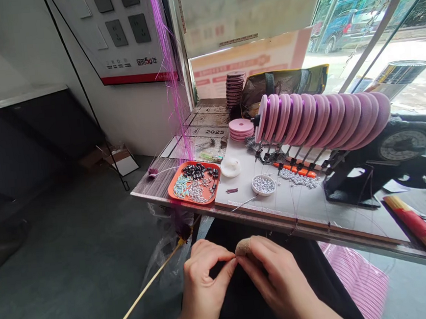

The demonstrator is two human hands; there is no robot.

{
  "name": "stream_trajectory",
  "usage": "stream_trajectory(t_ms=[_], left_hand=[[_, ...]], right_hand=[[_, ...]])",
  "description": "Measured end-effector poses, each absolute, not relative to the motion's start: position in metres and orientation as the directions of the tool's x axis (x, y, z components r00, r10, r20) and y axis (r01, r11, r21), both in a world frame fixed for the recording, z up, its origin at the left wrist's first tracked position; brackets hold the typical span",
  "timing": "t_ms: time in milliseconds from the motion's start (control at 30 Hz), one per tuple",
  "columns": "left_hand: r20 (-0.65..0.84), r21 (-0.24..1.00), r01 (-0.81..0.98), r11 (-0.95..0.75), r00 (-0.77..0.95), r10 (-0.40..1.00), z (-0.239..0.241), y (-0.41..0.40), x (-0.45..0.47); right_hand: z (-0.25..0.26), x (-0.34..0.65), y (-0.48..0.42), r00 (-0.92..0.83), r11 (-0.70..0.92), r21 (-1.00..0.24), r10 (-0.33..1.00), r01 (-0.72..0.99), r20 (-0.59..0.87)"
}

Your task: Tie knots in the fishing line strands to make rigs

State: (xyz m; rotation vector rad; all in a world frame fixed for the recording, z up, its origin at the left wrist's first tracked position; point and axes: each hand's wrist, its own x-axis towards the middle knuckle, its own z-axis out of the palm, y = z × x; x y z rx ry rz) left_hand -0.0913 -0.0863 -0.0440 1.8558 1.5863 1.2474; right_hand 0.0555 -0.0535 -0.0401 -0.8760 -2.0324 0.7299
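My left hand (210,282) and my right hand (279,277) meet just below the table's front edge, thumbs and index fingers pinched together tip to tip. Whatever sits between the fingertips is too small to make out. A tan finger cover (243,246) wraps the tip of my right index finger. Above the hands, on the table, stands a round white dish (263,185) of silvery beads. To its left lies an orange tray (173,194) holding black, pale blue and silver small parts. Pink spools (337,118) line a black rack, with fine threads hanging from it.
A white lid-like disc (230,167) rests beside the tray. Stacked pink spools (241,129) stand behind. Purple strands (168,60) hang at left. A thin yellow stick (145,287) slants below the table. Brushes or wooden handles (419,224) lie at right.
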Motion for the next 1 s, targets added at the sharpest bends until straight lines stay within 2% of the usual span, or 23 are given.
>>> stream_trajectory(t_ms=[533,767,1000], left_hand=[[0.421,0.705,0.630,-0.326,-0.002,0.907,-0.0417,-0.0863,-0.0917],[0.470,0.625,0.694,-0.357,0.030,0.882,-0.0377,-0.0855,-0.0909],[0.452,0.616,0.722,-0.316,0.005,0.892,-0.0354,-0.0850,-0.0896]], right_hand=[[-0.0387,0.0541,-0.0512,-0.482,0.651,-0.641,0.749,0.407,0.454],[-0.0359,0.0524,-0.0514,-0.537,0.702,-0.520,0.709,0.486,0.457],[-0.0373,0.0568,-0.0514,-0.488,0.655,-0.627,0.747,0.422,0.452]])
